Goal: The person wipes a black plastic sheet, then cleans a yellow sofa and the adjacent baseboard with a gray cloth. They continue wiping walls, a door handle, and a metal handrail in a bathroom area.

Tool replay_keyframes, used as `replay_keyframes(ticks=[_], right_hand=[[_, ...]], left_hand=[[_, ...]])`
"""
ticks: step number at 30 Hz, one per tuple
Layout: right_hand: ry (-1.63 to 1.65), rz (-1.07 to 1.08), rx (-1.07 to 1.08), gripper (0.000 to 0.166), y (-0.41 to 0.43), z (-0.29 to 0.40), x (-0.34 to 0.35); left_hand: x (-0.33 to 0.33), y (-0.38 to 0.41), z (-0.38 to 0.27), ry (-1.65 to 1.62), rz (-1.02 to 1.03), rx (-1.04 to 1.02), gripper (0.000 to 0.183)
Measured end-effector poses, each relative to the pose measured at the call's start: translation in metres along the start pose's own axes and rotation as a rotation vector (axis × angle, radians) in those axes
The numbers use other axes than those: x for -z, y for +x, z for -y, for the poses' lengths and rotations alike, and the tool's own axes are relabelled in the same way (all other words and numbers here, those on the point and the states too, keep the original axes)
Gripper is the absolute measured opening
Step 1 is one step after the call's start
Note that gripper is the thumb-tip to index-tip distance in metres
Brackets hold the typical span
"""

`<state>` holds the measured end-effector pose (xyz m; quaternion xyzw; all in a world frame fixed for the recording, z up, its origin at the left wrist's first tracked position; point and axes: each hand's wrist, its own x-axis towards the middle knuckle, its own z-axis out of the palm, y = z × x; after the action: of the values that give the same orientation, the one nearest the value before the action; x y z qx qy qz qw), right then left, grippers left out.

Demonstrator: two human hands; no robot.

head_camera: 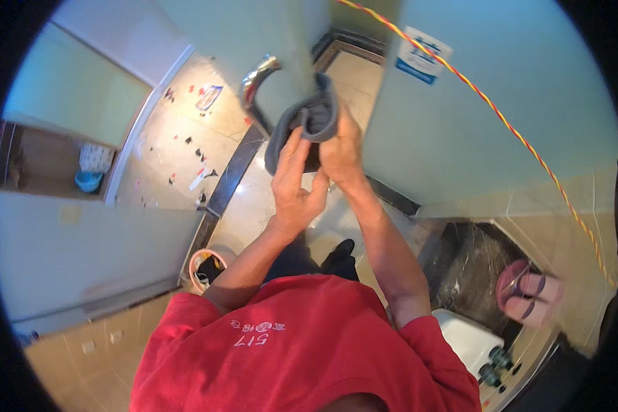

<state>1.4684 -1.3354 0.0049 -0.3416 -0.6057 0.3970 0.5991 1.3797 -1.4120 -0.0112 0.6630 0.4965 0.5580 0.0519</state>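
Note:
A folded dark grey cloth (pixel 280 141), its upper end curled into a loop, is held up in front of me. My left hand (pixel 294 188) has its fingers against the near side of the cloth. My right hand (pixel 342 147) grips the cloth's right side, its fingers partly hidden behind it. Just beyond the cloth stands a frosted glass door (pixel 288 41) with a curved chrome handle (pixel 257 82). The cloth is close to the handle; whether they touch I cannot tell.
Scraps litter the tiled floor (pixel 183 139) at left, past a dark sill (pixel 234 167). A pink bin (pixel 194 265) stands by my left arm. A twisted red-yellow cord (pixel 494 105) crosses the right side. Pink slippers (pixel 533 296) and a white basin (pixel 466 340) are at lower right.

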Motion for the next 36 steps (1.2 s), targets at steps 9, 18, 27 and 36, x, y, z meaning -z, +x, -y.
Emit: replay_keyframes(ticks=[9, 18, 27, 36], right_hand=[[-0.137, -0.058, -0.028, 0.035, -0.025, -0.012, -0.003], [-0.287, -0.309, -0.130, 0.035, -0.050, -0.002, -0.037], [-0.353, -0.449, -0.059, 0.041, -0.063, 0.023, -0.084], [-0.268, -0.295, -0.021, 0.037, -0.018, 0.029, -0.107]], left_hand=[[0.005, -0.019, 0.008, -0.064, -0.071, 0.080, 0.058], [0.043, -0.031, 0.014, -0.250, -0.046, 0.114, 0.052], [0.088, -0.014, 0.042, -0.346, -0.029, 0.006, 0.048], [0.103, 0.047, 0.064, -0.323, -0.141, -0.038, 0.049]])
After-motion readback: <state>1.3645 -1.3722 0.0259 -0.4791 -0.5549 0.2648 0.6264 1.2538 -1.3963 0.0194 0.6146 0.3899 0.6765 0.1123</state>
